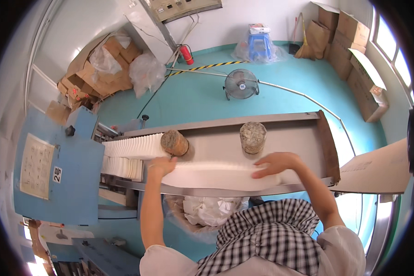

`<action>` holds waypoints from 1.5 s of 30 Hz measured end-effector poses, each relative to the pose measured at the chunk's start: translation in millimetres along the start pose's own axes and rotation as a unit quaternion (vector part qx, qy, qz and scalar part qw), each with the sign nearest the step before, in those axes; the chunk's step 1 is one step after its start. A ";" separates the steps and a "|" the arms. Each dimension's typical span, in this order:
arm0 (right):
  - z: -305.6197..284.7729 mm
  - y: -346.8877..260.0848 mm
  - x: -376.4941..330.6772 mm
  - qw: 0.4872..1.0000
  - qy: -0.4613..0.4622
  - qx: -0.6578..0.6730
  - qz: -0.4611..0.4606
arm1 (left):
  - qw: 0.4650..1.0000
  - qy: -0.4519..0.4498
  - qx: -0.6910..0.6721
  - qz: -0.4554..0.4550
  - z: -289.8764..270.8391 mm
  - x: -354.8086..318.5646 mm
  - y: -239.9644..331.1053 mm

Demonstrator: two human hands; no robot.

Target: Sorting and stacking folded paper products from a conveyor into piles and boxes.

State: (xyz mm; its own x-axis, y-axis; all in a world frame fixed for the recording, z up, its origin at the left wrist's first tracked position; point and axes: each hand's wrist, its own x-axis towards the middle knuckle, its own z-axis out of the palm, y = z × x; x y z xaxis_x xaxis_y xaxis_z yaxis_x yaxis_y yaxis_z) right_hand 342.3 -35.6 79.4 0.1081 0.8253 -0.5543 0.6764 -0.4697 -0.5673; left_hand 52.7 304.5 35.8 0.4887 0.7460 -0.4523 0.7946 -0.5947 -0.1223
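Note:
A long row of white folded paper sheets (211, 177), blurred along its length, lies along the near side of a metal trough (216, 147). My left hand (163, 165) touches the row's left end, its fingers stretched out beside a brown cylindrical block (174, 143). Over the right end is my right hand (276, 164), fingers apart and pointing left, thumb side close to the paper. A second, greyish cylindrical block (253, 138) stands farther back in the trough. Packed white folded sheets (133, 147) come out of the blue machine at the left, reaching the first block.
The blue machine (78, 170) borders the trough on the left; a brown end board (329, 147) closes its right. Below the near rim sits a bag of white paper scraps (211, 210). Beyond stand a floor fan (242, 84), a blue stool (260, 46) and cardboard boxes (349, 46).

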 end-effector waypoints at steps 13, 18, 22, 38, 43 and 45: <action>-36.1 82.3 -88.3 0.924 0.344 -0.119 0.117 | 0.930 0.211 -0.172 0.248 28.2 -119.2 188.4; -54.2 52.0 52.9 0.974 0.183 0.040 -0.126 | 0.873 0.359 -0.256 0.210 57.6 -126.2 177.0; -39.5 -56.6 100.6 0.977 0.160 -0.141 -0.013 | 0.750 0.422 -0.454 0.232 96.7 -128.1 175.6; 90.9 -357.2 260.2 0.734 -0.055 -0.556 -0.385 | 0.694 0.547 -0.450 0.125 125.7 -131.4 212.5; 175.6 -440.4 264.0 0.698 -0.170 -0.673 -0.178 | 0.688 0.552 -0.448 0.146 135.0 -127.6 209.2; 182.0 -438.6 266.8 0.702 -0.141 -0.659 -0.231 | 0.685 0.564 -0.442 0.131 137.9 -124.8 215.1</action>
State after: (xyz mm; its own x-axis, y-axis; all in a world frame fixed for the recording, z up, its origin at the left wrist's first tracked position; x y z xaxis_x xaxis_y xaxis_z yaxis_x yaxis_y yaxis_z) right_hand -58.2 333.5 69.5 -0.3679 0.6114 -0.7006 0.6982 0.6792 0.2262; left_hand 112.9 42.1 -55.9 0.2272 0.7024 0.6745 0.2906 -0.7100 0.6415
